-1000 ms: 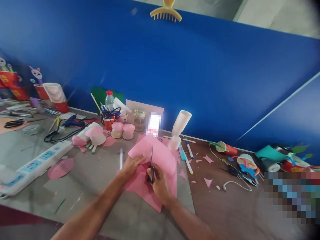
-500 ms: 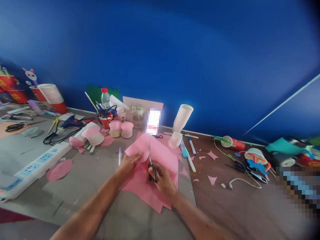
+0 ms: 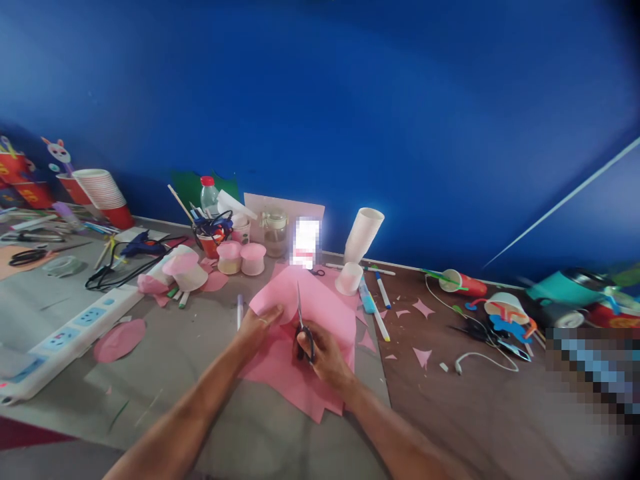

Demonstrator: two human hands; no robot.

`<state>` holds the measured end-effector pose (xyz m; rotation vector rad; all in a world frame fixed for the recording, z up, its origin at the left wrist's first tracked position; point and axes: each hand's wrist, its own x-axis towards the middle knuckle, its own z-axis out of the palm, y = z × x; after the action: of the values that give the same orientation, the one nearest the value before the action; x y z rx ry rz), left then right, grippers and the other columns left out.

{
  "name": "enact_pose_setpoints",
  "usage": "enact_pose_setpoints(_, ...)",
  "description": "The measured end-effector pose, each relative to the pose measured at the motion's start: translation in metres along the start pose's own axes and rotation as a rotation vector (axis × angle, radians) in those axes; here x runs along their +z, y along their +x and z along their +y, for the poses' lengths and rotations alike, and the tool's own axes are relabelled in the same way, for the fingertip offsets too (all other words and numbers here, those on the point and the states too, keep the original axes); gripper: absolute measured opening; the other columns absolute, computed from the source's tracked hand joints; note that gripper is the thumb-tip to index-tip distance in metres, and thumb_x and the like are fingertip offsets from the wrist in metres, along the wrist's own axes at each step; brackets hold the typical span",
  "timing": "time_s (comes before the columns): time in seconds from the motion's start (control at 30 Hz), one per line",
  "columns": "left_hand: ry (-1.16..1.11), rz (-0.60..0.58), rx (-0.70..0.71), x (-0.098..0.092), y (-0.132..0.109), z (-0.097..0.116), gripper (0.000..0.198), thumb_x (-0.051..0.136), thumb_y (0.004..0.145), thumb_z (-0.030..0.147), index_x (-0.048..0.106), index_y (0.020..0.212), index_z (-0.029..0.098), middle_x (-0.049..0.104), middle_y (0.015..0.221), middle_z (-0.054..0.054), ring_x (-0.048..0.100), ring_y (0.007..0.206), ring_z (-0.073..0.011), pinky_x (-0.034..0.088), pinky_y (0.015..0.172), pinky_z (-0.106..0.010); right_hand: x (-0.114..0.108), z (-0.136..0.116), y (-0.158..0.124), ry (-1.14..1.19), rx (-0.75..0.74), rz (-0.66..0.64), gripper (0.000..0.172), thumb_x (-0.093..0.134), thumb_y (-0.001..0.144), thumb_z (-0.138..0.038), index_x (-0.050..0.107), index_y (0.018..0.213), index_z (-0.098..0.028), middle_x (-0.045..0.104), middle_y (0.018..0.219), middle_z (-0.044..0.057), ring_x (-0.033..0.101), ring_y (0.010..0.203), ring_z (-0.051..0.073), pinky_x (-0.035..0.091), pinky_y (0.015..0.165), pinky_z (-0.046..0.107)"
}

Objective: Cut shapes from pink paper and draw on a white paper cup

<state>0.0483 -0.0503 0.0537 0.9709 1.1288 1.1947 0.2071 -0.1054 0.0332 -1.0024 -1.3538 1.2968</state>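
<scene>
A sheet of pink paper [image 3: 325,313] is lifted just above the table's middle. My left hand [image 3: 257,330] pinches its left edge, fingers closed on the sheet. My right hand [image 3: 323,353] grips black-handled scissors [image 3: 301,327], blades pointing away from me into the paper. More pink paper lies underneath on the table [image 3: 200,360].
A white power strip [image 3: 65,333] and a pink paper circle [image 3: 120,339] lie at left. Pink-topped cups [image 3: 243,259], a jar, a bottle and white paper cups [image 3: 363,235] stand behind the sheet. Markers, pink scraps, cables and craft cups lie at right. A blue wall backs the table.
The view has tilted down, so the yellow comb on the wall has left the frame. My hands, the paper and the scissors have kept nearly the same pose.
</scene>
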Motion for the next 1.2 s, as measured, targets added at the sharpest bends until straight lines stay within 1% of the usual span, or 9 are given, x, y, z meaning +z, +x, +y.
enact_pose_setpoints(0.1,0.0,0.003,0.009,-0.003,0.003,-0.005,0.044,0.092,0.057,0.05,0.076,0.079,0.016,0.078,0.082,-0.008,0.07,0.077,-0.0258,0.055,0.076,-0.036,0.0,0.0,0.0,-0.007,-0.021,-0.008,0.061,0.056,0.083,-0.084,0.054,0.079,-0.023,0.054,0.061,-0.002,0.048,0.054,0.013,0.041,0.051,0.027)
enact_pose_setpoints(0.23,-0.004,-0.009,-0.009,-0.007,0.007,-0.012,0.04,0.09,0.063,0.048,0.078,0.085,0.017,0.08,0.091,-0.011,0.072,0.084,-0.0279,0.056,0.08,-0.037,0.001,-0.001,0.0,0.001,-0.016,-0.003,0.059,0.057,0.083,-0.083,0.052,0.079,-0.024,0.051,0.061,-0.003,0.045,0.054,0.014,0.04,0.049,0.027)
enact_pose_setpoints(0.37,0.013,-0.03,-0.005,-0.009,0.007,-0.014,0.037,0.087,0.068,0.046,0.079,0.088,0.016,0.08,0.095,-0.013,0.073,0.087,-0.0291,0.056,0.082,-0.038,0.001,0.0,-0.001,0.003,-0.022,-0.006,0.058,0.057,0.085,-0.082,0.05,0.076,-0.024,0.051,0.06,-0.002,0.045,0.054,0.013,0.041,0.049,0.028)
enact_pose_setpoints(0.43,0.022,-0.037,0.0,-0.009,0.007,-0.014,0.036,0.087,0.068,0.046,0.079,0.088,0.017,0.08,0.096,-0.014,0.073,0.089,-0.03,0.056,0.084,-0.039,0.001,0.001,-0.001,-0.002,-0.031,-0.009,0.059,0.056,0.085,-0.082,0.051,0.074,-0.024,0.051,0.06,-0.002,0.045,0.053,0.013,0.041,0.049,0.028)
enact_pose_setpoints(0.57,0.004,-0.042,0.004,-0.01,0.009,-0.016,0.036,0.087,0.069,0.043,0.079,0.093,0.018,0.081,0.102,-0.014,0.073,0.095,-0.0317,0.056,0.089,-0.041,0.001,0.0,-0.001,-0.009,-0.038,-0.001,0.059,0.056,0.085,-0.082,0.052,0.073,-0.024,0.051,0.058,-0.002,0.045,0.052,0.014,0.04,0.047,0.028)
enact_pose_setpoints(0.73,-0.018,-0.05,0.018,-0.008,0.009,-0.014,0.034,0.087,0.068,0.042,0.078,0.09,0.017,0.081,0.097,-0.014,0.074,0.091,-0.031,0.056,0.088,-0.042,0.002,-0.005,-0.002,-0.017,-0.014,-0.011,0.061,0.055,0.083,-0.084,0.052,0.072,-0.024,0.05,0.059,-0.002,0.046,0.053,0.014,0.042,0.049,0.028)
enact_pose_setpoints(0.9,-0.018,-0.062,0.003,-0.005,0.005,-0.009,0.037,0.089,0.065,0.047,0.076,0.081,0.016,0.08,0.088,-0.012,0.072,0.083,-0.0296,0.056,0.085,-0.043,0.003,-0.007,-0.002,-0.024,-0.006,0.002,0.062,0.056,0.083,-0.085,0.052,0.071,-0.024,0.05,0.059,-0.002,0.046,0.053,0.013,0.043,0.049,0.027)
enact_pose_setpoints(1.1,0.003,-0.063,-0.011,-0.004,0.001,-0.004,0.042,0.089,0.064,0.048,0.076,0.084,0.014,0.08,0.087,-0.01,0.072,0.083,-0.0298,0.056,0.081,-0.041,0.003,-0.008,-0.003,-0.013,-0.002,0.018,0.061,0.058,0.082,-0.084,0.054,0.076,-0.024,0.051,0.058,-0.003,0.048,0.053,0.013,0.042,0.049,0.027)
enact_pose_setpoints(1.2,-0.005,-0.054,-0.026,-0.003,0.0,-0.003,0.044,0.089,0.062,0.049,0.076,0.085,0.014,0.08,0.086,-0.011,0.073,0.082,-0.0308,0.056,0.078,-0.04,0.003,-0.007,-0.003,-0.021,-0.009,0.014,0.061,0.057,0.083,-0.084,0.053,0.074,-0.023,0.052,0.059,-0.002,0.048,0.053,0.014,0.042,0.049,0.027)
